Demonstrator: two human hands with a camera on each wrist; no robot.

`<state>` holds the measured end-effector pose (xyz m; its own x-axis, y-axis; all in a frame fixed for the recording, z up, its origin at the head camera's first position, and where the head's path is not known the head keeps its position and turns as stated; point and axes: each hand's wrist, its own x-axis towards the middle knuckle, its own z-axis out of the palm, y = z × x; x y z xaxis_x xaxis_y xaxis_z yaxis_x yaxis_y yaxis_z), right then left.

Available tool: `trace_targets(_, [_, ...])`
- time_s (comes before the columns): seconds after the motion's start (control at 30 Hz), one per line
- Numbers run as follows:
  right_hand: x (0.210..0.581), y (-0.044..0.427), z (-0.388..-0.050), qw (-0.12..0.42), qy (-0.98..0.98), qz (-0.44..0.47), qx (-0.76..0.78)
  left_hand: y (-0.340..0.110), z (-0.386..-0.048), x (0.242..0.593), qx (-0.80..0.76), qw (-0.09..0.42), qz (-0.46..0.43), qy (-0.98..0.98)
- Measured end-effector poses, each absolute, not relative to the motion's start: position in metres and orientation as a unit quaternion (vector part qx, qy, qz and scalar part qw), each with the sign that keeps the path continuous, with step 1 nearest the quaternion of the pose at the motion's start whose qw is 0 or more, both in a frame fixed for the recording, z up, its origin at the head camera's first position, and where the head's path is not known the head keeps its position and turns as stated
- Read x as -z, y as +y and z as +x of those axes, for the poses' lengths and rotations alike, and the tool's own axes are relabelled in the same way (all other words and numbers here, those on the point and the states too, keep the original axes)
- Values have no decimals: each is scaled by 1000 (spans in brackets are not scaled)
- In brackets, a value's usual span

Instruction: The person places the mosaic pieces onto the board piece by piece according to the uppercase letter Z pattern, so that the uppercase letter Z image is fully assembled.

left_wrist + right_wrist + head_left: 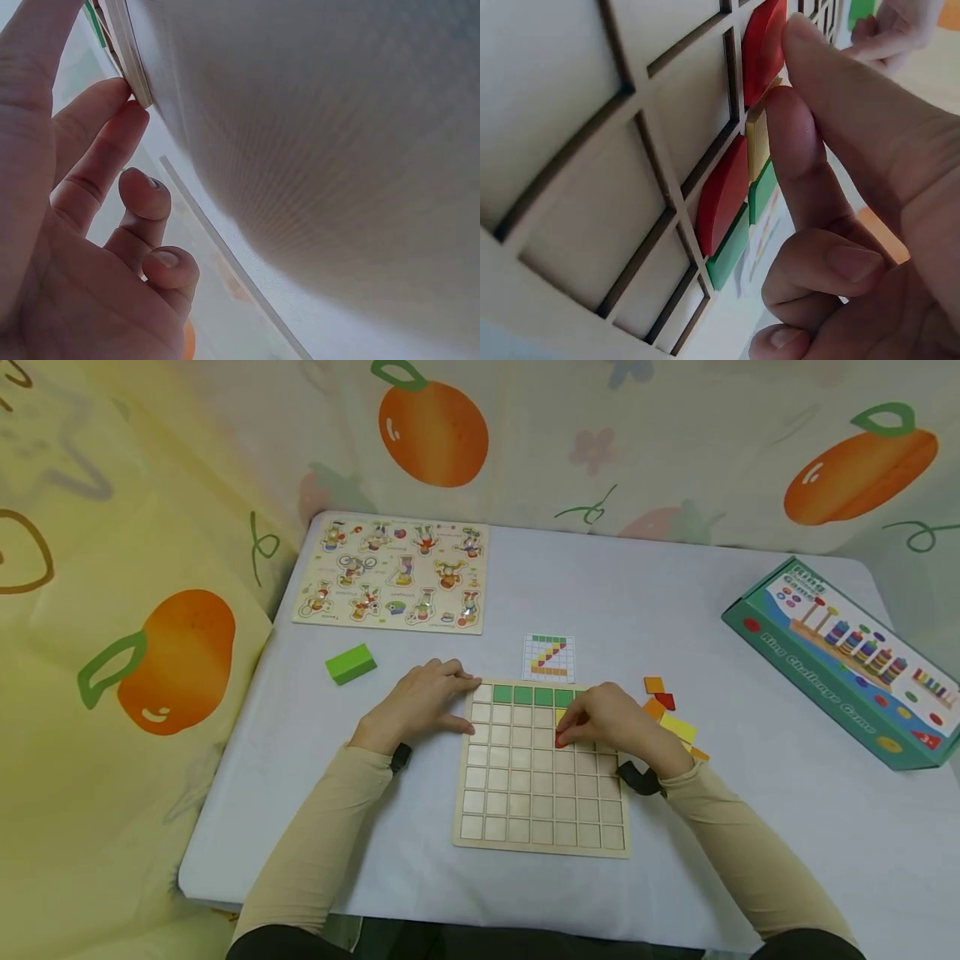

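Note:
A wooden grid board [540,850] lies on the table with a row of green square tiles [522,696] along its far side. My right hand [611,718] is over the board's right part, its thumb and forefinger pinching a red square tile [765,52] at a grid cell. Beside that cell sit a yellow tile [758,139] and another red tile [724,195], seen in the right wrist view. My left hand [423,697] rests on the board's far left corner, thumb and fingertips touching its edge; the ring and little fingers are loosely bent.
Just beyond the board lies a pattern card [549,657]. Loose coloured tiles [678,727] are scattered right of it, partly behind my right hand. A green block [351,664] is at left, a picture puzzle board [390,572] behind it. At far right is a game box [847,660].

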<state>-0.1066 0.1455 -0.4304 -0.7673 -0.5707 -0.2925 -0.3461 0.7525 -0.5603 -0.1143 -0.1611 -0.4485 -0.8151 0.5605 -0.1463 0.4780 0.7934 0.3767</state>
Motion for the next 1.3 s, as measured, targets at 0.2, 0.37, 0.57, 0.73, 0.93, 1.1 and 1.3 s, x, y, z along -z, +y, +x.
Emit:
trace_targets(0.2, [430,153,-107,194,914,-250,252,-161,-114,448,-166,129,275,938])
trace_targets(0.37, [429,168,-107,178,923,-221,261,-161,-114,447,-167,128,276,938])
trace_targets(0.57, [425,193,-106,184,936,-154,259,-161,-114,447,-166,125,277,938])
trace_targets(0.73, [423,210,-105,189,943,-119,246,-161,-114,447,-167,122,278,938])
trace_targets(0.93, [426,226,-101,198,947,-97,235,-161,-114,448,-165,122,279,938])
trace_targets(1.1, [427,239,-97,189,950,-86,234,-161,-114,448,-164,121,278,939])
trace_targets(1.3, [425,258,-92,181,959,-58,211,-160,-114,448,-163,122,276,939])
